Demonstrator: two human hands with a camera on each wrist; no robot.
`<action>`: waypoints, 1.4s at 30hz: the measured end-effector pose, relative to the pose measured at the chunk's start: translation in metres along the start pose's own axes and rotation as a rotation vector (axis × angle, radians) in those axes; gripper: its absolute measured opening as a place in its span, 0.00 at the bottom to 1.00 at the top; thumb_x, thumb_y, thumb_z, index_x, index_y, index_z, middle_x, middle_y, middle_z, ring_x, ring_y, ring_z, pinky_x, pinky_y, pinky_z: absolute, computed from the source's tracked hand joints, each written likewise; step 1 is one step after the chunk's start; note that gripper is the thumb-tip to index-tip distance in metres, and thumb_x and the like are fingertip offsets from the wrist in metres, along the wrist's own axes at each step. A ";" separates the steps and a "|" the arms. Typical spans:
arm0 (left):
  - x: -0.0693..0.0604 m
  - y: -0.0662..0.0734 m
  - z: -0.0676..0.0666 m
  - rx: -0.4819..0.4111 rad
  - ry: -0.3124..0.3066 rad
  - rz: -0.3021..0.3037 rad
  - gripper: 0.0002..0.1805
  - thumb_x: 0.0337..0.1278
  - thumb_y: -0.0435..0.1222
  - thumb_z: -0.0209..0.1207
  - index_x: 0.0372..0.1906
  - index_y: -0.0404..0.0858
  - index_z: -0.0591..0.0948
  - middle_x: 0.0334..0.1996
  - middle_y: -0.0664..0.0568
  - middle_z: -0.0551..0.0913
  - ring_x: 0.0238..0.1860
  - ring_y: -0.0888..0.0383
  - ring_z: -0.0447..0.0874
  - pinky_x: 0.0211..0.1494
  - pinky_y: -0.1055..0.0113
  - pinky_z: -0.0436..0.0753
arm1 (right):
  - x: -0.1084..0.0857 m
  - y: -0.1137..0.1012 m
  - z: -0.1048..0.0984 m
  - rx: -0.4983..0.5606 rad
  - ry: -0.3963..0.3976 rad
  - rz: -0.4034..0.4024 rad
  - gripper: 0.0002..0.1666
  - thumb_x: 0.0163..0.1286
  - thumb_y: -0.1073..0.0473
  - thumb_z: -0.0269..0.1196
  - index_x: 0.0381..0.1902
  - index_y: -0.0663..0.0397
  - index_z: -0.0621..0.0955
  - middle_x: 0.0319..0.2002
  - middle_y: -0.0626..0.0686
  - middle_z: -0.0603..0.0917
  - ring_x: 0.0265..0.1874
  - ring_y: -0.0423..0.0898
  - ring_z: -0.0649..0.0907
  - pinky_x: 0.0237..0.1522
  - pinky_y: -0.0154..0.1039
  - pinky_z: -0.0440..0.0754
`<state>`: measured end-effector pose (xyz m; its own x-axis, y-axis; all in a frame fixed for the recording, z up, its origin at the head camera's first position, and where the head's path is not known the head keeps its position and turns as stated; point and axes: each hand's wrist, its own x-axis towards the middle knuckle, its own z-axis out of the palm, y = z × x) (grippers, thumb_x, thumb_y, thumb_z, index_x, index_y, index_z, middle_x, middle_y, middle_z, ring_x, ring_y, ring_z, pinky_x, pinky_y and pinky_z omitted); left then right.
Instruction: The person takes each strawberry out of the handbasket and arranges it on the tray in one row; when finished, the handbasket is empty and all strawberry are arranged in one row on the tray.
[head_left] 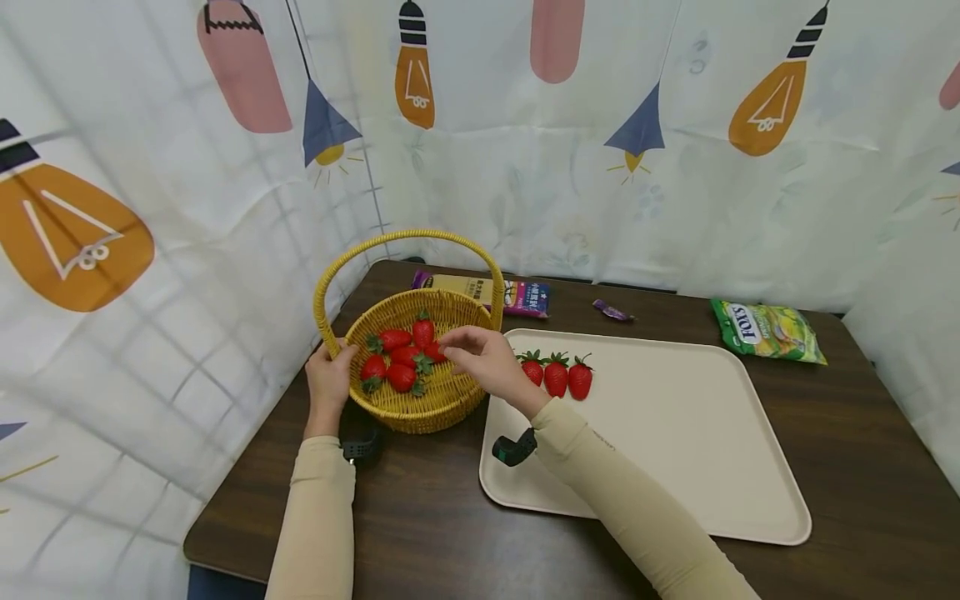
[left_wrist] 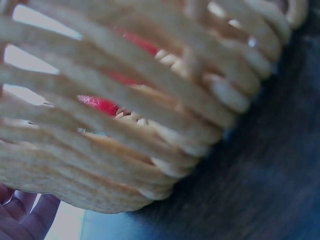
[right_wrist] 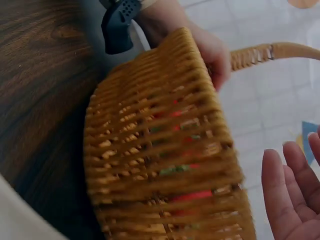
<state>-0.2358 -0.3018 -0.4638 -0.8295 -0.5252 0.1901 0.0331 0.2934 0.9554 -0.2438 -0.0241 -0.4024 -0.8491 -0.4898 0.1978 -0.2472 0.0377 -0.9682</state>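
A yellow wicker basket (head_left: 420, 423) with a tall handle holds several red strawberries (head_left: 401, 377). At its left side the left hand (head_left: 328, 383) grips the rim by the foot of the handle; the right wrist view shows that hand (right_wrist: 212, 52) behind the woven wall (right_wrist: 150, 150). Over the basket's right part is the right hand (head_left: 487, 362), fingertips beside a strawberry (head_left: 433, 352). In the right wrist view the right hand (right_wrist: 295, 195) has its fingers extended, with nothing seen in them. More strawberries (head_left: 556, 377) lie in a row on the beige tray (head_left: 645, 467), partly behind the right hand.
Behind the basket lies a purple and gold packet (head_left: 527, 298). A small purple wrapped piece (head_left: 612, 311) is behind the tray, and a green bag (head_left: 768, 332) lies at the back right. Patterned curtains (head_left: 525, 192) border the dark wooden table (head_left: 420, 517).
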 end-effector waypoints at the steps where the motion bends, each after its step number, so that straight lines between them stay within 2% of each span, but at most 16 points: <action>1: 0.000 0.000 0.000 -0.005 -0.001 0.002 0.09 0.61 0.38 0.60 0.29 0.37 0.76 0.17 0.58 0.67 0.19 0.60 0.62 0.26 0.67 0.66 | 0.003 0.001 0.004 0.005 -0.020 0.006 0.13 0.71 0.61 0.60 0.50 0.61 0.81 0.47 0.55 0.84 0.43 0.52 0.84 0.44 0.47 0.84; 5: -0.001 0.001 0.000 -0.012 -0.002 0.008 0.09 0.61 0.37 0.60 0.29 0.37 0.77 0.18 0.55 0.69 0.19 0.61 0.63 0.25 0.67 0.67 | 0.012 0.006 0.018 0.001 -0.071 0.044 0.14 0.71 0.61 0.61 0.51 0.60 0.81 0.48 0.58 0.83 0.45 0.60 0.83 0.47 0.52 0.82; 7: -0.001 0.002 0.000 -0.013 -0.001 0.007 0.08 0.61 0.37 0.60 0.29 0.37 0.77 0.20 0.53 0.70 0.20 0.60 0.64 0.26 0.68 0.68 | 0.016 0.008 0.023 -0.017 -0.091 0.045 0.13 0.70 0.62 0.61 0.50 0.60 0.82 0.48 0.59 0.84 0.45 0.62 0.83 0.46 0.50 0.82; 12: -0.001 0.001 -0.001 -0.010 -0.002 0.016 0.09 0.62 0.37 0.60 0.28 0.37 0.77 0.18 0.55 0.69 0.19 0.60 0.62 0.24 0.68 0.67 | 0.025 0.006 0.031 -0.129 -0.133 0.034 0.15 0.69 0.62 0.62 0.51 0.61 0.82 0.45 0.54 0.84 0.39 0.48 0.84 0.40 0.36 0.83; 15: 0.001 0.002 -0.002 -0.008 -0.005 0.027 0.10 0.62 0.37 0.60 0.29 0.35 0.77 0.15 0.58 0.66 0.17 0.62 0.60 0.24 0.67 0.65 | 0.032 0.005 0.033 -0.186 -0.159 0.044 0.16 0.68 0.60 0.63 0.52 0.61 0.82 0.45 0.53 0.84 0.38 0.42 0.83 0.41 0.34 0.81; 23: 0.001 0.003 -0.003 -0.001 -0.021 0.008 0.09 0.62 0.36 0.60 0.32 0.33 0.78 0.19 0.58 0.70 0.19 0.63 0.64 0.28 0.68 0.68 | 0.051 0.020 0.037 -0.251 -0.272 0.084 0.19 0.67 0.67 0.61 0.57 0.59 0.80 0.53 0.57 0.83 0.50 0.43 0.81 0.48 0.35 0.79; 28: 0.000 0.004 -0.002 -0.018 -0.025 0.000 0.09 0.62 0.37 0.60 0.32 0.33 0.78 0.18 0.59 0.70 0.20 0.62 0.64 0.28 0.67 0.68 | 0.060 0.023 0.039 -0.271 -0.290 0.140 0.20 0.68 0.65 0.62 0.58 0.57 0.79 0.54 0.54 0.82 0.51 0.44 0.80 0.48 0.36 0.78; 36: 0.000 0.003 -0.002 -0.032 -0.003 0.021 0.11 0.61 0.36 0.60 0.29 0.33 0.76 0.15 0.59 0.65 0.19 0.61 0.62 0.26 0.67 0.66 | 0.066 0.024 0.039 -0.364 -0.433 0.084 0.24 0.70 0.64 0.60 0.63 0.56 0.76 0.61 0.53 0.79 0.60 0.47 0.76 0.59 0.38 0.74; 42: 0.001 0.002 -0.001 -0.013 -0.009 0.026 0.09 0.61 0.36 0.60 0.31 0.33 0.78 0.16 0.58 0.68 0.19 0.61 0.62 0.26 0.68 0.67 | 0.067 0.032 0.040 -0.381 -0.524 0.100 0.26 0.69 0.62 0.62 0.65 0.54 0.76 0.62 0.50 0.78 0.61 0.44 0.76 0.61 0.36 0.72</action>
<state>-0.2357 -0.3027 -0.4615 -0.8334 -0.5100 0.2130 0.0623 0.2962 0.9531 -0.2901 -0.0905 -0.4260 -0.5608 -0.8236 -0.0845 -0.4087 0.3641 -0.8369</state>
